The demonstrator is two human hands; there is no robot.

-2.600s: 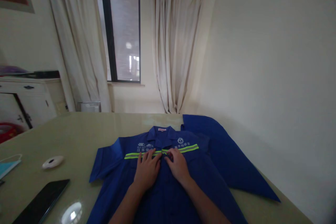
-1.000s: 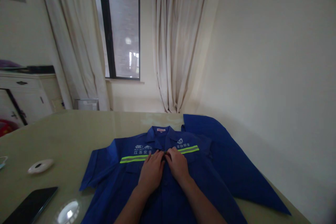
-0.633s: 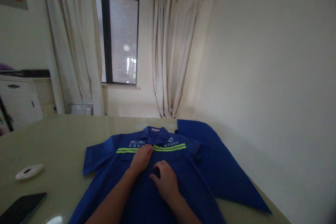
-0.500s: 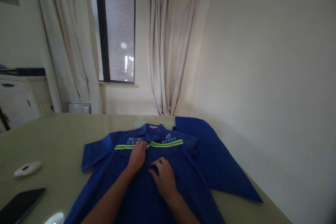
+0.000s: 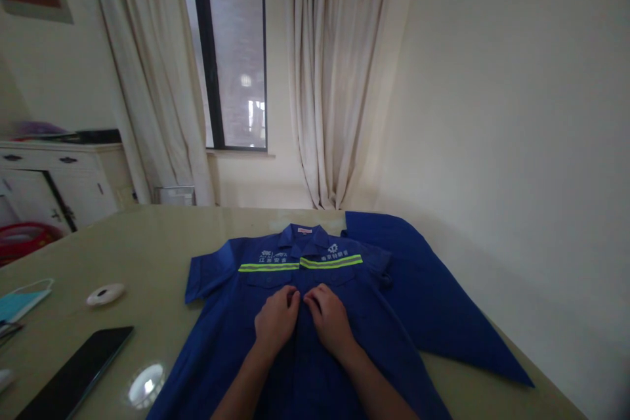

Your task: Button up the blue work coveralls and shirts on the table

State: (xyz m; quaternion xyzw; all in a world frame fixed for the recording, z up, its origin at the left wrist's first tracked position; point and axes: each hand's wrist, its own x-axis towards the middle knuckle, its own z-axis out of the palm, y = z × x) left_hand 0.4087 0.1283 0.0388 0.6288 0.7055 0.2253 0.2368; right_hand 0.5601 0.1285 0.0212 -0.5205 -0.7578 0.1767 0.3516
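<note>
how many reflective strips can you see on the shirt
2: the left strip lies beyond the left hand, the right strip beyond the right hand, both across the chest of the shirt. Any lower down may be hidden.

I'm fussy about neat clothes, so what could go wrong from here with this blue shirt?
The halves of the bright stripe don't quite line up at the middle, so the front of the blue shirt might end up crooked. The second blue cloth lies right by a sleeve, so a tug from the left hand or right hand could disturb it too.
</note>
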